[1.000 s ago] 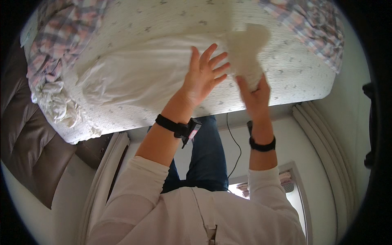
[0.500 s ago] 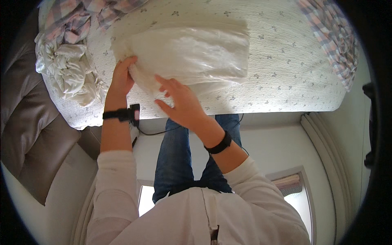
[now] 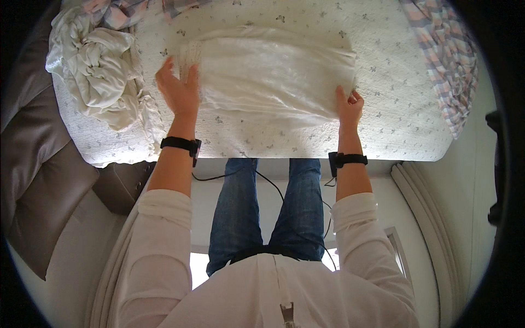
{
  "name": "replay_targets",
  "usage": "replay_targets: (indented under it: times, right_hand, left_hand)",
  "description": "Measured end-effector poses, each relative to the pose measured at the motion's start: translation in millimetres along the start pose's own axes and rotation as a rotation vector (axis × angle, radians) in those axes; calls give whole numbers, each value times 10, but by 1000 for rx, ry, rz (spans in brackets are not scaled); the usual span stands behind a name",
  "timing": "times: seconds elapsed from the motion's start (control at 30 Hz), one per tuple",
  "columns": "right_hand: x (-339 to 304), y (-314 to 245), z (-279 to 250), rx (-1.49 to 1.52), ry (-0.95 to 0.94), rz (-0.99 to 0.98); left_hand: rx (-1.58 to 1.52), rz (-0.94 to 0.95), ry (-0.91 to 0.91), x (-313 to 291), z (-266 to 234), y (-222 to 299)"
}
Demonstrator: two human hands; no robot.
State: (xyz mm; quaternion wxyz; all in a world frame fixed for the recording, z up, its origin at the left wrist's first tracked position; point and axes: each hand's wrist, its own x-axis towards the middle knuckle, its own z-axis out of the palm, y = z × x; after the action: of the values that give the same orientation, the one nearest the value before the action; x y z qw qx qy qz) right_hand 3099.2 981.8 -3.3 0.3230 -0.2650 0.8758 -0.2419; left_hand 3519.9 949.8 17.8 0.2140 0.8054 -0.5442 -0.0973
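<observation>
A folded white satiny cloth (image 3: 268, 76) lies flat and lengthwise across the pale bed cover (image 3: 404, 117), which has small printed figures. At the cloth's left end, my left hand (image 3: 179, 90) is raised with thumb and fingers spread, holding nothing. My right hand (image 3: 349, 106) pinches the near right corner of the cloth between thumb and fingers. Wrinkles run along the cloth's near edge. Each wrist has a black strap with a small dark device.
On the left, a crumpled white cloth (image 3: 98, 74) lies beside a brown leather seat (image 3: 33, 164). Plaid fabric (image 3: 443, 65) is bunched at the right, with more plaid fabric (image 3: 117, 13) at the far left. A black cable (image 3: 268, 179) hangs by my legs.
My right hand has moved right, from the cloth's left part to its right corner. My left hand has let go of the left end and opened. The cloth lies flatter and farther right.
</observation>
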Motion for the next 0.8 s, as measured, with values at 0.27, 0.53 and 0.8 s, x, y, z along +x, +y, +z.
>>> replay_targets:
  times: [0.27,0.53,0.8]
  right_hand:
    - [-5,-10,-110,226,-219,127]
    - [-29,-113,-280,448,-433,118]
    - [28,-89,-349,512,-625,186]
  left_hand:
    - [-288,-633,-700,168,44,-303]
    - [-327,-153,-449,-347,-482,1360]
    - [-323,45,-599,-1261,786,2853]
